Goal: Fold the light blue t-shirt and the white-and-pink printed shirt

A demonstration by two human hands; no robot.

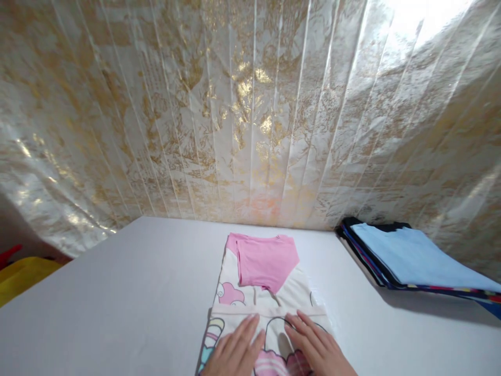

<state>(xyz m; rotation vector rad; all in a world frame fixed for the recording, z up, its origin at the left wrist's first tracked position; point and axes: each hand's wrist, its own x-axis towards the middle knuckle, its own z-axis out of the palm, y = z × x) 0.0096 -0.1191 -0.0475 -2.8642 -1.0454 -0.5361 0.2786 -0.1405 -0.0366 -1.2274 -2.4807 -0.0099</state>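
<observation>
A white garment with pink sleeves and printed cartoon shapes [268, 261] lies partly folded on the white table, near its middle. Its pink sleeve is laid inward across the upper part, and the lower part is turned up into a straight hem band. My left hand [237, 347] rests flat on the left of this turned-up part, fingers stretched out just below the hem. On the right side my right hand [313, 342] lies the same way, palm down with fingers extended. Neither hand grips the cloth. The garment's lowest part runs out of view.
A stack of folded clothes [422, 256], light blue on top with dark ones below, sits at the table's back right. Yellow cloth [27, 277] and something red show beyond the left edge. A shiny gold-and-silver patterned sheet [250, 115] hangs behind the white table [117, 292].
</observation>
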